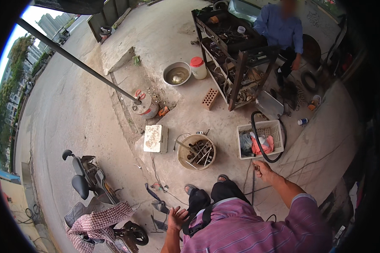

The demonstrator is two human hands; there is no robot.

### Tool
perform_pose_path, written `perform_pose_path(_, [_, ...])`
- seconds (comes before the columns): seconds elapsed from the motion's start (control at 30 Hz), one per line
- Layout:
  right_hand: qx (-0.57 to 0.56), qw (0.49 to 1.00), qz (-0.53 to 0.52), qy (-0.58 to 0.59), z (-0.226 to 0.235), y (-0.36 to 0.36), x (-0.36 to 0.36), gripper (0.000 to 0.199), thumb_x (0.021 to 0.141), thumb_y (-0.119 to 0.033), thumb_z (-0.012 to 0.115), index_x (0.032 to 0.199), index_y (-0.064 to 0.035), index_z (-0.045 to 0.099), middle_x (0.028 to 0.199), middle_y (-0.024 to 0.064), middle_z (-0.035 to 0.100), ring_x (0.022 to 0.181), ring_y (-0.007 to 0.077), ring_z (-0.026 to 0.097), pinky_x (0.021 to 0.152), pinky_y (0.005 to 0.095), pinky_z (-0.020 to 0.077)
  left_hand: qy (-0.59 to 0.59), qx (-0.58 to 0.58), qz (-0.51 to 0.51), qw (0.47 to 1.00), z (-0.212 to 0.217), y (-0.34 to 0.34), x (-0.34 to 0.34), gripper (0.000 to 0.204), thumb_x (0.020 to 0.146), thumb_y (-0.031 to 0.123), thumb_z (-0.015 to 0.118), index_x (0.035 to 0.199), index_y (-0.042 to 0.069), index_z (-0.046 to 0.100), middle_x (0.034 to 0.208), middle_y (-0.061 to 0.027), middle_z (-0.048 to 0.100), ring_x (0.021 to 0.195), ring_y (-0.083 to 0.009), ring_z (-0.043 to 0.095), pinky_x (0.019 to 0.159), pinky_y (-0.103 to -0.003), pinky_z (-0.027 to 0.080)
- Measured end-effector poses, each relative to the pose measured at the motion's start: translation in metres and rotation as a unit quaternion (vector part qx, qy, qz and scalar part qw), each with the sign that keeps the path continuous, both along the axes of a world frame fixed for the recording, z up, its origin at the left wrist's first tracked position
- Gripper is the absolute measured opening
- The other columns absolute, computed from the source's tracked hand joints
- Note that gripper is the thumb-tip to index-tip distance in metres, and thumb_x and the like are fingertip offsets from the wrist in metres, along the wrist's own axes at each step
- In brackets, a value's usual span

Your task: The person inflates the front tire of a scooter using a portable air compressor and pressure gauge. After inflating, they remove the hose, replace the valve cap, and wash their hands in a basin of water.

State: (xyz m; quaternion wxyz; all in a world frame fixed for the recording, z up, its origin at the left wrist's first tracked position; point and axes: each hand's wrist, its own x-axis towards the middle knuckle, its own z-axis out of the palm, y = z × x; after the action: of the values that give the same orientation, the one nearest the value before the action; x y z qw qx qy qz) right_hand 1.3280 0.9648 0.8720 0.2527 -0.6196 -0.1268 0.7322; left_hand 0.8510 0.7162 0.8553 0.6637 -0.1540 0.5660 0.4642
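Observation:
My right hand [262,170] is closed round the upper end of a thin dark rod [253,187], which hangs down beside my leg. It is just below a white plastic basket [245,156] with grey and pink cloths [262,144] in it. A black rubber loop [255,134] lies partly over the basket's side. Lower left, my left hand [177,218] is open with the fingers apart and nothing in it. Between my feet and the brick stands a bucket [215,158] of metal rods and tools [200,152].
Left of the bucket sits a white box [155,138]. Farther off are a metal basin [166,69], a red-lidded container [198,68], a perforated brick [210,98] and a tool-laden rack [236,80]. A seated person [283,29] is behind it. A scooter [86,175] stands left.

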Motion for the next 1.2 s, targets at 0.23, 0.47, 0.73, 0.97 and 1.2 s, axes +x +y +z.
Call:
perform_pose_path(0.23, [-0.076,0.977,-0.188,0.063,-0.054,-0.062,-0.059,0.025,0.081,-0.042,0.065,0.085,-0.0177,0.061,0.069,-0.0037,0.053,0.045,0.0075,0.034,0.043,0.0227,0.0261,0.011,0.008,0.046,0.999,-0.008,0.02,-0.09,0.059,0.088,0.061,0.052,0.121,0.012,0.051,0.118,-0.0167,0.052,0.109,-0.035,0.053,0.087,-0.061,0.045])
perform_pose_path(0.47, [-0.091,0.983,-0.096,0.127,0.009,-0.092,-0.108,0.023,0.086,-0.037,0.062,0.096,-0.0154,0.062,0.071,-0.0027,0.056,0.044,0.0061,0.032,0.042,0.0231,0.0254,0.044,-0.001,0.048,0.998,0.035,0.012,-0.172,0.055,0.087,0.06,0.054,0.117,0.014,0.054,0.108,-0.0147,0.059,0.1,-0.0334,0.058,0.086,-0.062,0.044])
perform_pose_path(0.73, [-0.081,0.977,-0.14,0.137,0.004,-0.098,-0.116,0.026,0.088,-0.039,0.058,0.096,-0.0145,0.063,0.071,0.0006,0.059,0.042,0.0079,0.034,0.041,0.024,0.0274,0.028,-0.023,0.112,0.993,0.05,-0.015,-0.199,0.055,0.088,0.061,0.053,0.113,0.013,0.057,0.102,-0.0128,0.061,0.095,-0.0339,0.061,0.084,-0.062,0.046])
perform_pose_path(0.97, [-0.103,0.972,-0.165,0.132,-0.072,-0.112,-0.18,0.031,0.084,-0.045,0.058,0.09,-0.0152,0.064,0.066,0.0,0.057,0.041,0.0101,0.034,0.04,0.0243,0.0254,0.037,0.002,0.07,0.997,-0.094,-0.041,-0.165,0.067,0.087,0.059,0.057,0.125,0.005,0.047,0.114,-0.023,0.055,0.103,-0.0373,0.058,0.089,-0.052,0.047])
perform_pose_path(1.2, [-0.121,0.969,-0.158,0.145,-0.059,-0.101,-0.177,0.031,0.085,-0.044,0.059,0.089,-0.0142,0.063,0.065,0.0,0.057,0.041,0.009,0.031,0.04,0.0246,0.0239,0.065,-0.048,0.069,0.994,-0.016,0.002,-0.153,0.064,0.087,0.062,0.052,0.126,0.012,0.047,0.122,-0.0164,0.055,0.108,-0.0343,0.056,0.089,-0.061,0.039])
